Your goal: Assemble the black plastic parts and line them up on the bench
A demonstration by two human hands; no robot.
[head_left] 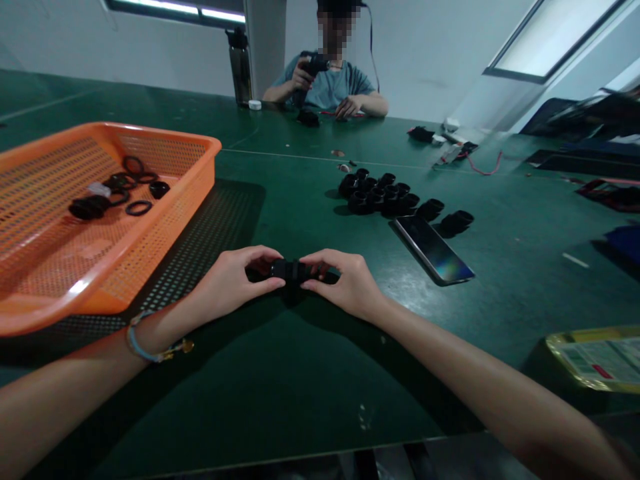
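Between my two hands is a small black cylindrical part [292, 269], held sideways just above the green table [240, 407]. My left hand [245, 275] grips its left end between thumb and fingers. On the right end, the thumb and fingers of my right hand [345, 277] are closed in the same way. The fingers partly cover the part, so its full shape is hidden. Beyond my right hand stand several black cylindrical parts [375, 197] in a close group, and a smartphone [434, 250] lies beside them.
An orange perforated basket [117, 283] at left holds black rings [139, 208] and other black pieces. A gold-edged package [600, 360] lies at right. Across the table sits a person [327, 87] holding a dark power tool [315, 63]; a dark bottle [240, 70] stands nearby.
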